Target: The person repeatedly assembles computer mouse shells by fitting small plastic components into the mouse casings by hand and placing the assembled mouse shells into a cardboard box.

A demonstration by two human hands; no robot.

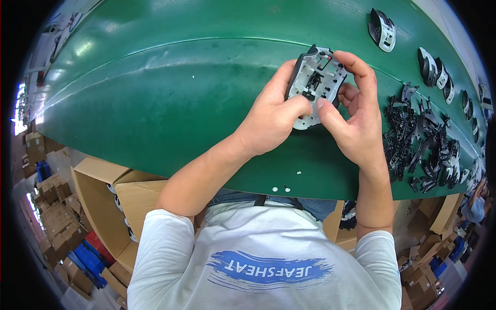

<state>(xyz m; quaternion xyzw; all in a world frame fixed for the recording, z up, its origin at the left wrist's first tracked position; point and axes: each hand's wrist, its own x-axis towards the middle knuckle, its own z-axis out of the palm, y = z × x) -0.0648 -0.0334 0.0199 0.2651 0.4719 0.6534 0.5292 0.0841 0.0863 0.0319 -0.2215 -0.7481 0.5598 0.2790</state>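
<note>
Above the green table, I hold a computer mouse shell (324,89), white inside with black sides, its hollow inner face turned up. A black plastic part (313,81) sits in the middle of it. My left hand (269,118) grips the shell's left side, thumb pressing inside near the lower edge. Around the right side curls my right hand (360,116), its thumb on the lower right rim and its index finger at the top right corner. The fingers under the shell are partly hidden.
A heap of black plastic parts (408,132) lies right of my right hand. More white-and-black shells (383,32) line the far right of the green table (155,98). Small white bits (281,189) rest by the near edge. An open cardboard box (98,201) stands below left.
</note>
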